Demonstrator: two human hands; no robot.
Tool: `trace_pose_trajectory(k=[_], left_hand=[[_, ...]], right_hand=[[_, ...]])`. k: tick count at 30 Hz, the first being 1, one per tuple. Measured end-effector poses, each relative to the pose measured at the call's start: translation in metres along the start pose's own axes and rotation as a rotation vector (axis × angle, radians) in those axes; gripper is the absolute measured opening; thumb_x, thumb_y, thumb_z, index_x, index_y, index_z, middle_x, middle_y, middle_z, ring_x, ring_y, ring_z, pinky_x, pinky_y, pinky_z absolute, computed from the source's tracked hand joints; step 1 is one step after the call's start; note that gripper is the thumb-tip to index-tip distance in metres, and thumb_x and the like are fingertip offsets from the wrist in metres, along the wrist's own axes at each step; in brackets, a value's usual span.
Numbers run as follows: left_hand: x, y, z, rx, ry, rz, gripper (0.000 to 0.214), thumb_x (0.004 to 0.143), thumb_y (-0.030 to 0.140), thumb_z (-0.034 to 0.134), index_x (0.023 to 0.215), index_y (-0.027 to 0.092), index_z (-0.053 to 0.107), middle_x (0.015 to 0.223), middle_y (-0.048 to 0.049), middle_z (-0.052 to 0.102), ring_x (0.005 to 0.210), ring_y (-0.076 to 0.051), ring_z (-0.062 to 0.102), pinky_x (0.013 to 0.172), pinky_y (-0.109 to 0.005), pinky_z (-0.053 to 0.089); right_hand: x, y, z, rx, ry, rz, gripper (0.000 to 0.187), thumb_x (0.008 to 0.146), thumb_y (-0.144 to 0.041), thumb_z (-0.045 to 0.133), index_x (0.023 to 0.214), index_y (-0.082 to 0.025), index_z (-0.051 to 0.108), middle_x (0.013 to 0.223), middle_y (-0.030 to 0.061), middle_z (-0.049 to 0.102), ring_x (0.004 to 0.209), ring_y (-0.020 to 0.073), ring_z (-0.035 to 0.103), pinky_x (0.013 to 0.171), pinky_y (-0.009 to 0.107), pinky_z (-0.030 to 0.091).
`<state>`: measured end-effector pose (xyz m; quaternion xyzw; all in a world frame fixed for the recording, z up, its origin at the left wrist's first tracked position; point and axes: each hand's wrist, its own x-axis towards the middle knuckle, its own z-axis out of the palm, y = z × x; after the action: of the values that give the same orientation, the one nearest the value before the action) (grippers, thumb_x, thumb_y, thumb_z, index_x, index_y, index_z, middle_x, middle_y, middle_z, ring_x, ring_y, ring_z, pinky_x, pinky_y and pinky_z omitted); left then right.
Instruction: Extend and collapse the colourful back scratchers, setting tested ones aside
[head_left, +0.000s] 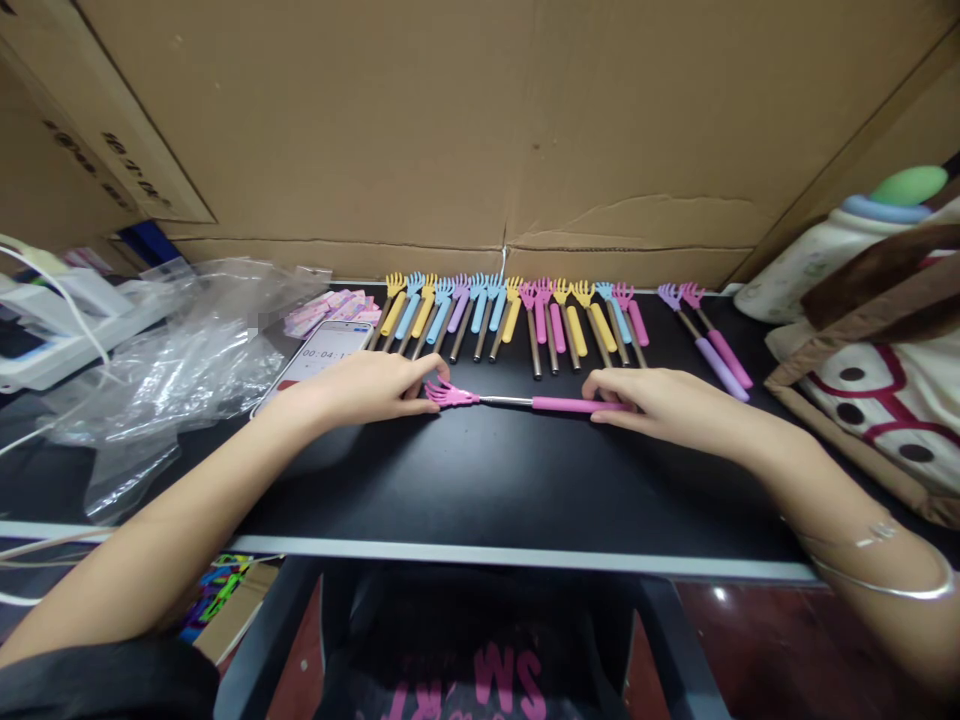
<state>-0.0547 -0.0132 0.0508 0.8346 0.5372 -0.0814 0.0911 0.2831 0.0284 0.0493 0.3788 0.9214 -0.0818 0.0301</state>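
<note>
- Brown cardboard wall behind; black tabletop with a pale front edge.
- Main item: pink back scratcher with claw-shaped head, thin shiny metal rod and long smooth pink handle. Held crosswise between both hands, nearer the person than the row; can't tell if it rests on the tabletop or sits just above.
- Left hand: thumb and index fingers closed about the claw's tine ends; firmness can't be told.
- Right hand: fingers gripping the far end of the handle, covering its tip.
- Handling, judged by looks: light, stiff along the rod; handle sleeve probably a bit grippy, bare metal likely slippery. Claw tines thin, so likely the weak spot. Best hold: handle, plus the claw's neck rather than the tines.
- Behind: row of yellow, blue, purple and pink back scratchers, claws toward the cardboard; purple-and-pink pair apart at right.
- Left side: phone with a timer on screen, pink patterned packets, crumpled clear plastic bags.
- Right side: white bottle with green top, cartoon-face fabric bag.
</note>
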Motion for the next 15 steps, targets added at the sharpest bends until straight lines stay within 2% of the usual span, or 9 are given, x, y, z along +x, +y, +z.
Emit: trace_pose_trajectory(k=[15], left_hand=[[0.0001,0.0000,0.0008,0.022,0.007,0.008,0.036,0.091,0.049,0.043,0.119,0.027,0.046,0.078,0.0002,0.067,0.064,-0.017,0.060,0.057,-0.023,0.034]], right_hand=[[-0.0013,-0.0002,0.0025,-0.029,-0.017,-0.002,0.016,0.089,-0.038,0.047,0.096,-0.024,0.050,0.087,0.0004,0.065,0.069,0.0157,0.058,0.060,0.025,0.037]])
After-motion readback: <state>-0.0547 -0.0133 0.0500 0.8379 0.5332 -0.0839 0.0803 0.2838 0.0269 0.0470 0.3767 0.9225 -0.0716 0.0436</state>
